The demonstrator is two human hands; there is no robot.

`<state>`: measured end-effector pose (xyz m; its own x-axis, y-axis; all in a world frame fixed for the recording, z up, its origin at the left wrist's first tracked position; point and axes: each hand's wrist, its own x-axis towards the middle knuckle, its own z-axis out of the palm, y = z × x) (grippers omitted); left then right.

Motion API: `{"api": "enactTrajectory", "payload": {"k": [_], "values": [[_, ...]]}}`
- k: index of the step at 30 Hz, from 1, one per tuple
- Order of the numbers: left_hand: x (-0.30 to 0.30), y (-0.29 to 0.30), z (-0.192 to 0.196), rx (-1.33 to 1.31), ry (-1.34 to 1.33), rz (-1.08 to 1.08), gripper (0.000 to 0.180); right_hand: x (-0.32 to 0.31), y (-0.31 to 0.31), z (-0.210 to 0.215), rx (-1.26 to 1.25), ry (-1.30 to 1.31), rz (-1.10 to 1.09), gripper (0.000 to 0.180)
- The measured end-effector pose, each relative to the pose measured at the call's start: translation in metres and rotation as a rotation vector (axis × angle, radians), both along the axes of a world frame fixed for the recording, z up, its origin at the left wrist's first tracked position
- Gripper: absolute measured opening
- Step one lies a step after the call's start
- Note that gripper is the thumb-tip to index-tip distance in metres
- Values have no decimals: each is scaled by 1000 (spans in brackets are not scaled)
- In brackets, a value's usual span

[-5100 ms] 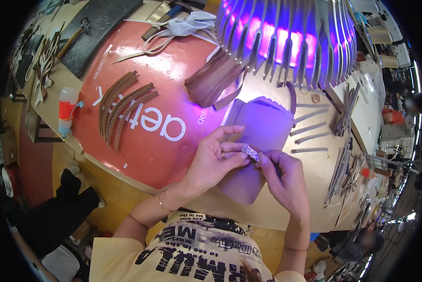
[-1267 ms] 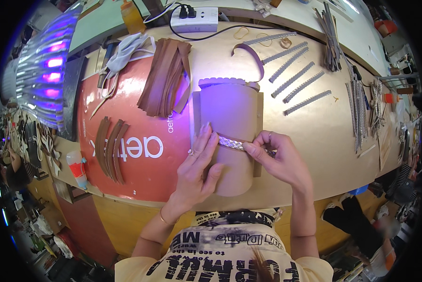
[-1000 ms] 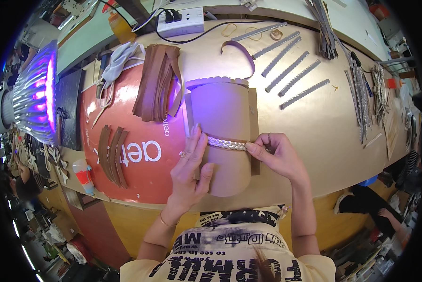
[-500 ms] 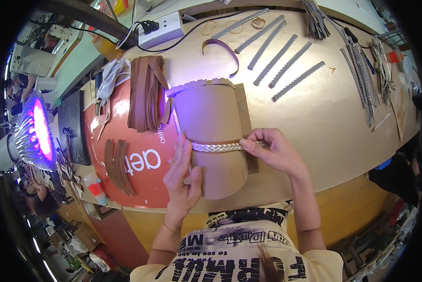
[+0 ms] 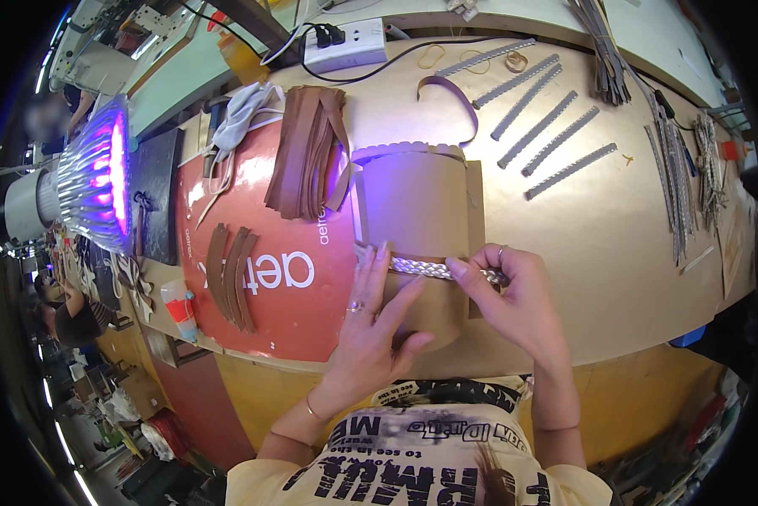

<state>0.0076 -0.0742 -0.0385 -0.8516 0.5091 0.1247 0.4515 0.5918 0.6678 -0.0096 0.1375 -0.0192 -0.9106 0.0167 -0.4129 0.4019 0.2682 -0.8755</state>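
Observation:
A rounded tan form point(image 5: 417, 202) with a scalloped far edge lies in front of me. Across it runs a silvery braided strip point(image 5: 427, 269), with a thin brown band point(image 5: 421, 257) along its far side. My left hand point(image 5: 377, 325) rests on the left part of the form, fingers stretched at the braid's left end and thumb apart. My right hand point(image 5: 518, 295) pinches the braid near the form's right side between thumb and fingers. A short tail of it shows past the thumb.
A bundle of brown strips point(image 5: 307, 156) and some short curved brown strips point(image 5: 234, 278) lie on a red sheet point(image 5: 269, 325). Several grey braided pieces point(image 5: 535, 110) lie to the far right. A glowing purple lamp point(image 5: 100, 177) stands left; a white power strip point(image 5: 345, 46) sits behind.
My left hand has moved from the form's left edge onto its surface, its fingers stretched over the braid's left end. My right hand keeps its pinch. The whole view has shifted slightly.

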Motion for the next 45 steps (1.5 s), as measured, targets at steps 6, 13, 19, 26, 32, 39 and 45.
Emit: {"api": "enactTrajectory", "payload": {"k": [6, 13, 19, 26, 32, 39, 45], "values": [[1, 1, 4, -93, 65, -29, 69, -5, 1, 1, 51, 56, 7, 28], [0, 5, 11, -187, 77, -36, 69, -10, 1, 22, 173, 66, 44, 28], [1, 8, 14, -156, -13, -16, 69, -19, -10, 44, 185, 395, 167, 25], [-3, 6, 14, -32, -114, -19, 68, -27, 1, 47, 122, 301, 165, 25], [-7, -15, 3, 147, -220, -15, 71, -20, 6, 37, 140, 140, 142, 31], [-8, -35, -18, 242, 78, 118, 72, -32, -14, 39, 196, 113, 184, 28], [-1, -18, -23, 347, -201, 116, 72, -34, -21, 39, 222, 143, 155, 29]]}}
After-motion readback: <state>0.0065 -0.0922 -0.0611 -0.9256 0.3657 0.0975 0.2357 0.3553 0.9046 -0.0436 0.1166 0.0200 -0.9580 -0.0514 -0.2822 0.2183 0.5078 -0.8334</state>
